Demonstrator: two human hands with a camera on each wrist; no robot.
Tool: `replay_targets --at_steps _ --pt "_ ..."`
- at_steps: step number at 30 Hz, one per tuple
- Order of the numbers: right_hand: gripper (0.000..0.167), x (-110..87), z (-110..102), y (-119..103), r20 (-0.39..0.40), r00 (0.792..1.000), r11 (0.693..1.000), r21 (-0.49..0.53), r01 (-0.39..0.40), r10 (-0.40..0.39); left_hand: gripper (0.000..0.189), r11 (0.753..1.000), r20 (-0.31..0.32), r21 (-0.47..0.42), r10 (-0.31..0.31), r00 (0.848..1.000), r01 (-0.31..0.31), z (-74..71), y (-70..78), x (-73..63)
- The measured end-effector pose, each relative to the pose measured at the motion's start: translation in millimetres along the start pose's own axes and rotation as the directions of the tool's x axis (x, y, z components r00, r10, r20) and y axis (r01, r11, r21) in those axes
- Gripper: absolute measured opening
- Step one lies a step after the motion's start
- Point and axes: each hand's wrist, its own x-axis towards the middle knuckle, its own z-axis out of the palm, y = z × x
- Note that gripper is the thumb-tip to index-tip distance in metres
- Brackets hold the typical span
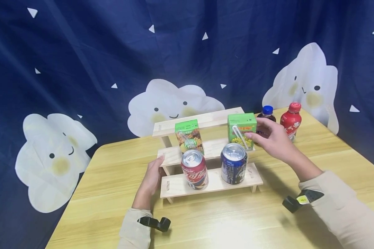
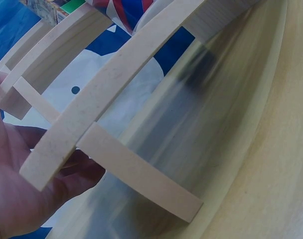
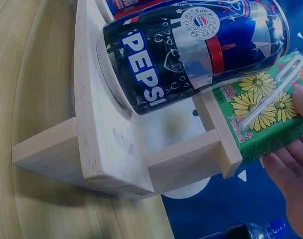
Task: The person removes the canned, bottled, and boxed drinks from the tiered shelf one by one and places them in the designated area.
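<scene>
A three-tier wooden display shelf [image 1: 213,176] stands on the table. My left hand [image 1: 151,176] grips its left side, thumb at the end of the middle step and fingers beneath, as the left wrist view shows. On the right, my right hand [image 1: 275,140] pinches a green drink carton [image 3: 271,107] with yellow flowers and a white straw, at the right end of the middle step. Another green-topped carton [image 1: 189,136] sits at that step's left. Lower down, a red cola can [image 1: 194,173] and a blue Pepsi can [image 3: 161,59] stand on the front step.
Behind my right hand stand a dark bottle with a blue cap [image 1: 267,110] and a red bottle [image 1: 290,121]. The top step [image 1: 202,119] of the shelf is bare. A dark blue curtain [image 1: 187,52] with white clouds hangs behind the wooden table [image 1: 112,180].
</scene>
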Motion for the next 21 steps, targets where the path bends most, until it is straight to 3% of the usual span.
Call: replay_targets --at_steps 10,15,21 --pt "0.049 -4.0 -9.3 3.5 -0.029 0.999 1.0 -0.027 -0.016 0.015 0.05 1.0 -0.021 -0.017 -0.005 1.0 0.005 -0.4 -0.8 2.2" --pt "0.047 -5.1 -14.0 6.8 -0.043 0.998 0.998 0.005 -0.055 0.055 0.052 1.0 -0.014 -0.014 0.003 1.0 -0.003 -0.5 -0.3 2.0" --pt "0.045 -8.0 -22.1 14.3 -0.096 0.994 0.999 0.015 -0.044 0.046 0.053 1.0 -0.009 -0.011 -0.001 1.0 0.001 -0.4 0.3 0.9"
